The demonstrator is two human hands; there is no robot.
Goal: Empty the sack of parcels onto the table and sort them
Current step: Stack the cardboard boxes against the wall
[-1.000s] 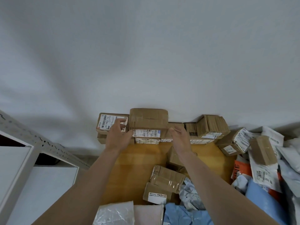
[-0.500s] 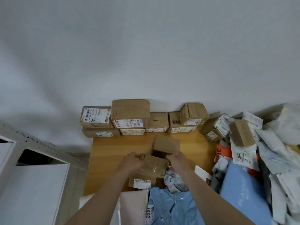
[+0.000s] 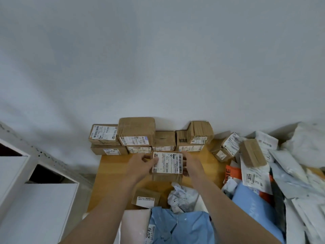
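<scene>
A person holds a brown box (image 3: 167, 176) in both hands, over the middle of the wooden table (image 3: 112, 175). The left hand (image 3: 140, 165) grips the left side of the box, and its thumb curls over the white label (image 3: 168, 163) on top. The right hand (image 3: 190, 164) grips the right side, with its fingers bent round the edge. The label faces up (the print is too small to read well).

Just past the held box, a row of boxes (image 3: 163, 140) stands along the far edge of the table, against the white wall (image 3: 158, 59). Some are stacked two high. The biggest box (image 3: 136, 128) sits on top, near the left end of the row.

Close to the person lies a small box (image 3: 146, 198), and a crumpled grey bag (image 3: 182, 196) lies just to its right. A blue bag (image 3: 175, 226) and a pale pink bag (image 3: 135, 224) lie at the near edge.

On the right side of the table there is a big pile of white and grey bags (image 3: 290, 173). A long brown box (image 3: 253, 153) lies tilted on the pile, and an orange parcel (image 3: 232, 171) pokes out from under it. A white shelf (image 3: 35, 199) stands to the left of the table.
</scene>
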